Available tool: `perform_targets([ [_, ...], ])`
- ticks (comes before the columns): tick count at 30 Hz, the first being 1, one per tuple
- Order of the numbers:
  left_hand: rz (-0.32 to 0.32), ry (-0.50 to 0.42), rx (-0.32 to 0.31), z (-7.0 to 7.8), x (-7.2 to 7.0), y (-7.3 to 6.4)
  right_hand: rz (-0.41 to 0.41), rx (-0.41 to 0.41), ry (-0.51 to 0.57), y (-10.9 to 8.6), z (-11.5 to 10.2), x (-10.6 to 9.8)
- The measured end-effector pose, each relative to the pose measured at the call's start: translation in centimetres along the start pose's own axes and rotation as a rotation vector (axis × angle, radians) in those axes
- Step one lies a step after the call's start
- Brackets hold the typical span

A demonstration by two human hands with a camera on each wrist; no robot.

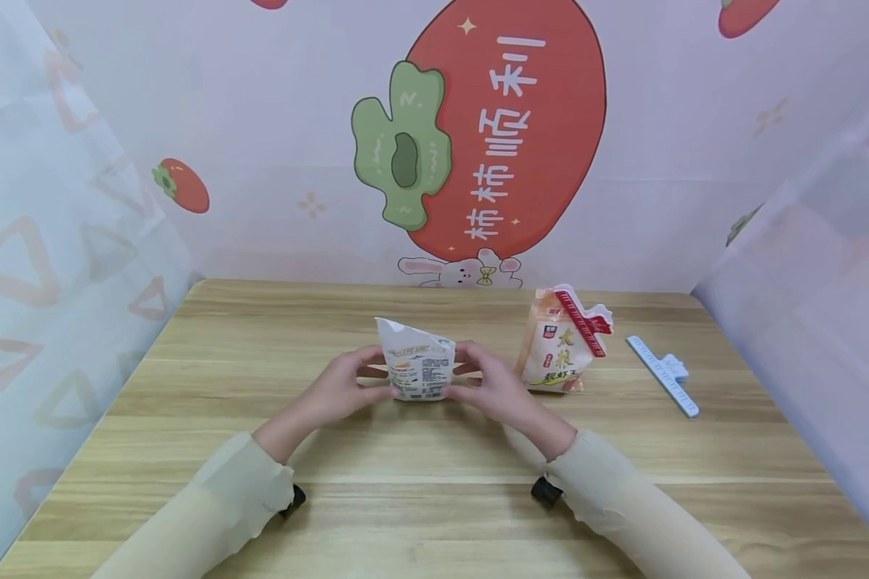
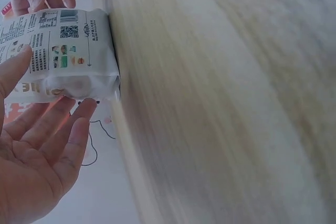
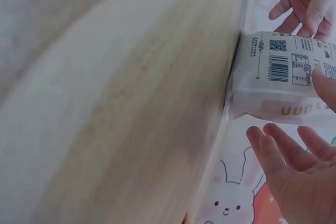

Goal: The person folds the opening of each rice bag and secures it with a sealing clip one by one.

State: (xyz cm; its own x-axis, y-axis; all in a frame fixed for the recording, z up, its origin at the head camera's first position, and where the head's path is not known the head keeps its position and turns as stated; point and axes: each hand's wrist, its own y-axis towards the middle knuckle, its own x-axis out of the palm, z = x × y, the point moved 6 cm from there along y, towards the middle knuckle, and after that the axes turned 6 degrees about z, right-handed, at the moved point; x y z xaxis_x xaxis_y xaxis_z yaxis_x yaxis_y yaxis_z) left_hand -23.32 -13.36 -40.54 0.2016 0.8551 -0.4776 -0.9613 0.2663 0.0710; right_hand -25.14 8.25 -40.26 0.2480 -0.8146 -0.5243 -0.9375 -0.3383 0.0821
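Note:
A white printed food bag (image 1: 418, 366) stands upright on the wooden table, its top edge slanting to a peak at the left. My left hand (image 1: 352, 378) is at its left side, thumb near the front; in the left wrist view the fingertips reach the edge of the bag (image 2: 79, 40). My right hand (image 1: 491, 382) is at the other side with fingers spread. In the right wrist view, a gap separates these fingers from the bag (image 3: 262, 72), while the thumb overlaps its printed face. Neither hand is seen clenched round the bag; exact thumb contact is unclear.
Behind my right hand stands an orange and white snack bag (image 1: 553, 350) with a red sealing clip (image 1: 581, 323) across its top. A light blue sealing clip (image 1: 662, 375) lies farther right on the table (image 1: 420, 498). Printed sheets surround the table at the back and sides.

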Motion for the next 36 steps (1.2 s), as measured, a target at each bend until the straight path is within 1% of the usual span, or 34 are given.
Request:
perform_targets([
  [4, 0.000, 0.002, 0.005, 0.2, 0.2, 0.2, -0.006, 0.029, 0.003, 0.2, 0.2, 0.3],
  [10, -0.011, 0.001, 0.011, 0.6, 0.5, 0.4, -0.007, 0.033, 0.002, 0.2, 0.2, 0.3],
  [14, -0.015, 0.011, 0.022, 0.8, 0.6, 0.4, -0.011, 0.031, 0.010, 0.2, 0.1, 0.4],
  [17, -0.019, 0.034, 0.024, 0.8, 0.5, 0.4, -0.023, 0.005, 0.012, 0.1, -0.2, 0.5],
  [22, -0.041, 0.032, 0.022, 1.0, 0.5, 0.2, -0.046, -0.040, 0.020, -0.2, -0.6, 0.5],
  [26, -0.058, 0.031, -0.003, 1.0, 0.8, -0.1, -0.071, -0.032, 0.033, -0.7, -0.4, 0.5],
  [29, -0.083, 0.030, -0.013, 1.2, 1.1, -0.3, -0.086, -0.031, 0.028, -1.2, -0.3, 0.4],
  [36, -0.144, 0.029, 0.005, 1.9, 1.8, -1.0, -0.117, -0.066, 0.014, -2.5, -0.6, -0.1],
])
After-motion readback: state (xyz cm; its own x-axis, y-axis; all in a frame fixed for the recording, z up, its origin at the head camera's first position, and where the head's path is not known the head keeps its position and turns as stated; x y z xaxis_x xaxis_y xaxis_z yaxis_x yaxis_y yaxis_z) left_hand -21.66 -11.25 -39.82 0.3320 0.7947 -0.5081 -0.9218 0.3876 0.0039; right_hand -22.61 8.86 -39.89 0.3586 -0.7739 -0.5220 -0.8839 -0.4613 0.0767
